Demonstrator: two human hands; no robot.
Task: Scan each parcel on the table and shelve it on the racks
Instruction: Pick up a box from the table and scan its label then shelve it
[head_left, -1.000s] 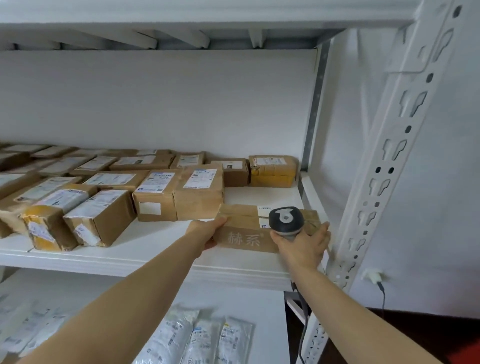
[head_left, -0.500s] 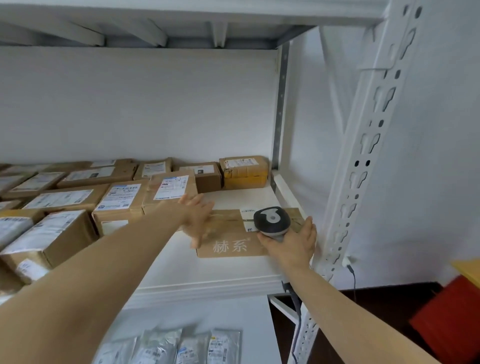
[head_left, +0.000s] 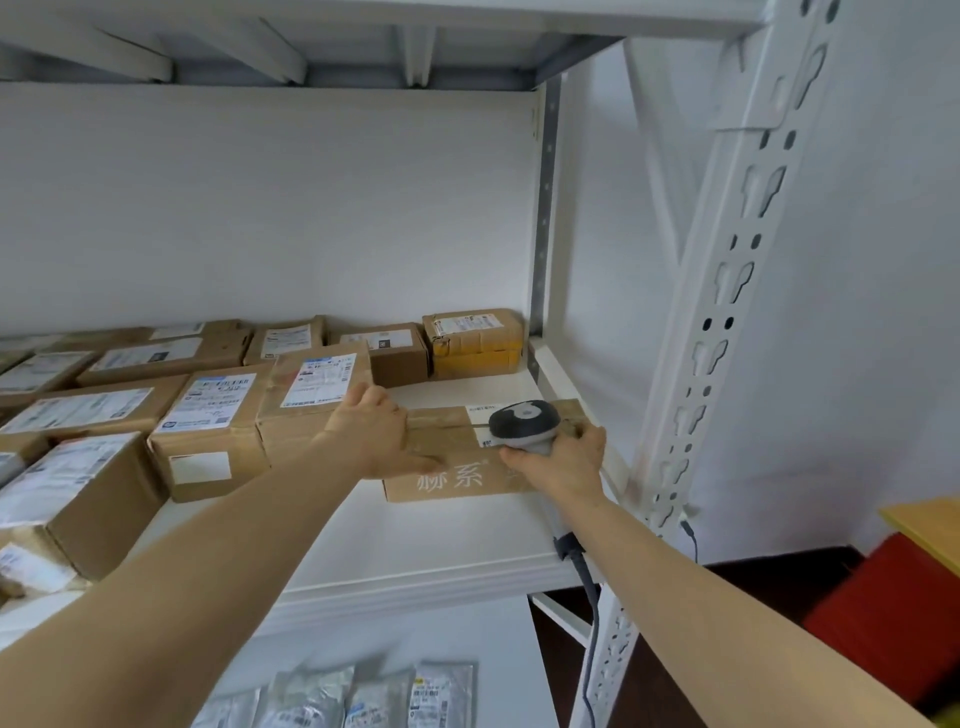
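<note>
**Parcel Position and Hand State at the Rack Shelf**

The flat cardboard parcel (head_left: 457, 483) lay on the white shelf (head_left: 415, 551) at its right end, near the front rack upright (head_left: 727, 312). Its long side ran left to right. White characters were printed on its front face, and a white label sat on its top face, partly covered by the scanner head.

Left hand: the left hand (head_left: 376, 436) rested on the left end of the parcel. The hand was opened out, with the thumb extended along the parcel top. The fingertips were hidden behind the knuckles.

Right hand: the right hand (head_left: 563, 467) gripped the barcode scanner (head_left: 524, 423), with the fingers wrapped round its handle. The dark scanner head sat over the right part of the parcel top. The hand itself was at the right end of the parcel. The scanner cable (head_left: 589, 597) hung down past the shelf front edge.

Adjacent stock: a labelled cardboard box (head_left: 311, 405) stood just beside the left hand, on the same shelf. Further cardboard boxes filled the shelf to the left. A yellow-taped box (head_left: 475, 343) stood at the back right corner, well apart from the parcel.

Lower level: grey poly mailers (head_left: 363, 696) lay on the shelf below.

Surroundings: a red object (head_left: 893, 623) and a yellow wooden edge (head_left: 930, 525) were visible to the right of the rack, in front of the white wall.
</note>
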